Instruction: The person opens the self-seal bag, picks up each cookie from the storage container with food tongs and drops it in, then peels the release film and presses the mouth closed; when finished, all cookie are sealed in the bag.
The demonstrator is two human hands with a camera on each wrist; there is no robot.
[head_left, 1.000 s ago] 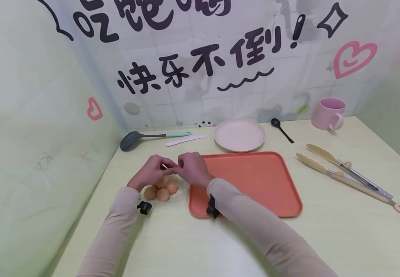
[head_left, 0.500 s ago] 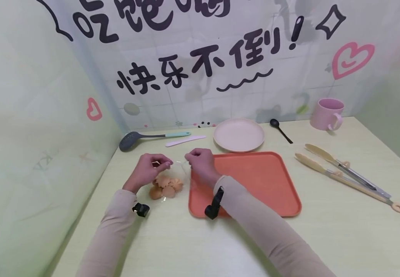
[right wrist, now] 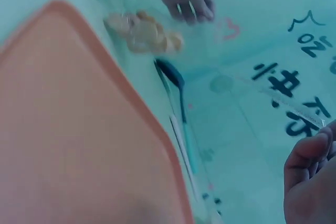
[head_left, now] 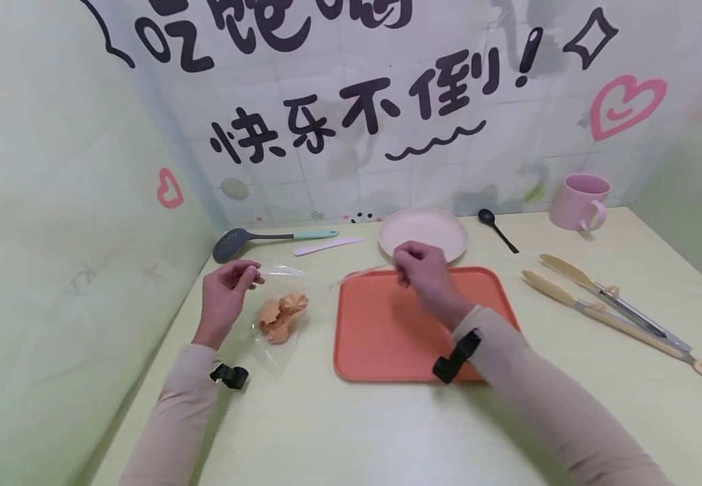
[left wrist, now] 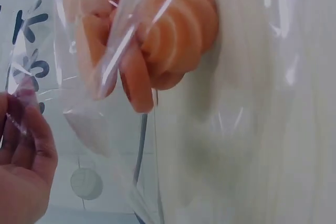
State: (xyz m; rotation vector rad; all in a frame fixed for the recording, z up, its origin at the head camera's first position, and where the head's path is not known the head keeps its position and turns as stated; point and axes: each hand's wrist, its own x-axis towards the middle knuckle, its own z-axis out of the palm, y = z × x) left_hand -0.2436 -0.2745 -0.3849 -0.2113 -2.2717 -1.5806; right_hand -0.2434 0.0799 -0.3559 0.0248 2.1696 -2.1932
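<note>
My left hand (head_left: 226, 297) pinches the top edge of a clear plastic bag (head_left: 279, 361). Inside the bag lie several orange-tan, ridged pieces (head_left: 293, 304) that look like small pastries. The left wrist view shows the swirled piece (left wrist: 178, 30) close up through the shiny film, with the fingers (left wrist: 39, 135) on the bag's edge. Over the tray's back part, my right hand (head_left: 426, 277) pinches one end of a thin clear strip (head_left: 360, 273). This strip stretches left towards the bag; in the right wrist view it trails from the fingertips (right wrist: 317, 142).
An orange-red tray (head_left: 375, 364) lies under my right hand, with a pale pink plate (head_left: 402, 233) behind it. A slotted ladle (head_left: 229, 243) and a pink knife (head_left: 327, 246) lie at the back left. At the right are a black spoon (head_left: 497, 229), a pink mug (head_left: 572, 202) and tongs (head_left: 618, 314).
The hands were together at the bag's top and have moved apart. My right hand has gone right over the tray, drawing the strip out; my left hand has shifted left with the bag.
</note>
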